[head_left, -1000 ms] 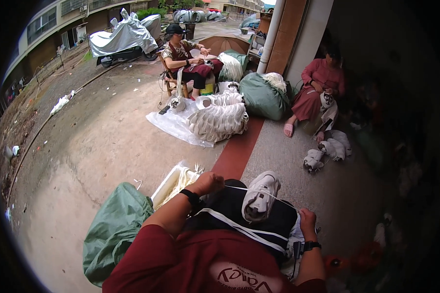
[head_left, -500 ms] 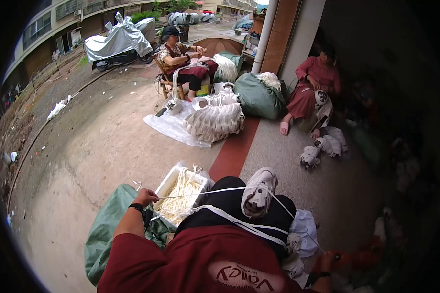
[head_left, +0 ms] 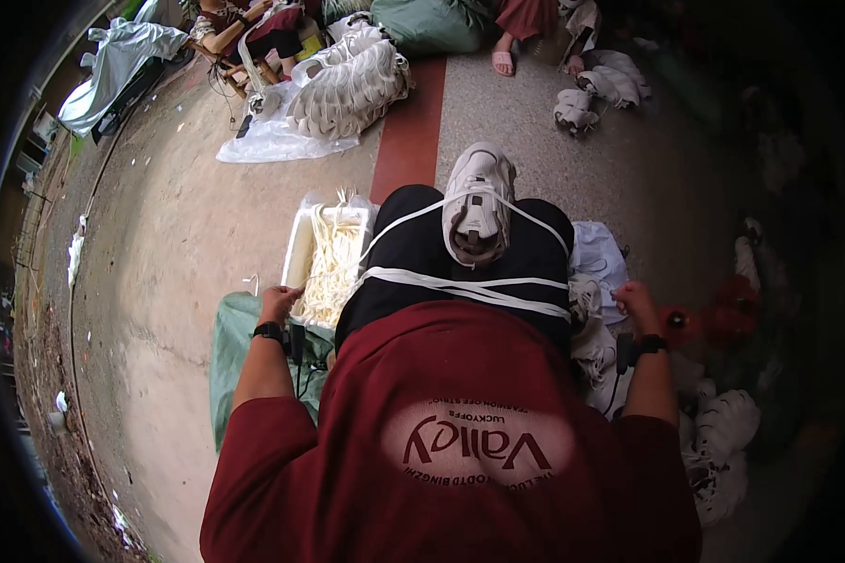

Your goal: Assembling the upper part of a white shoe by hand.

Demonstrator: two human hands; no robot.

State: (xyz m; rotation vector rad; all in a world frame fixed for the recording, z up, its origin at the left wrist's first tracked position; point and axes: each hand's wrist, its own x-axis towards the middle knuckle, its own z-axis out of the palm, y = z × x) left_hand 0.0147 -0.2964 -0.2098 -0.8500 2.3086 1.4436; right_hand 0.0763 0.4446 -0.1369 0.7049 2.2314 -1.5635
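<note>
A beige sneaker (head_left: pixel 479 202) rests on my lap between my knees, its toe pointing away from me and its opening toward me. A white shoelace (head_left: pixel 407 220) runs through its upper and leaves on both sides. My left hand (head_left: pixel 279 304), fingers pinched, holds one end beside my left knee. On the other side my right hand (head_left: pixel 635 302) is closed with its fingers together on the other end; the stretch near it is hard to see. A bundle of loose white laces (head_left: pixel 460 287) lies across my thighs.
A white foam box (head_left: pixel 299 246) of cream laces stands by my left knee, next to a green sack (head_left: pixel 237 352). Pale shoes (head_left: pixel 723 427) are piled at my right. Ahead, two people sit near stacked shoe uppers (head_left: pixel 352 94) on plastic sheeting (head_left: pixel 282 139).
The view has tilted down. My right hand has come up and forward beside my right knee. The lace on the left has gone from taut to slack, and the sneaker stays on my lap.
</note>
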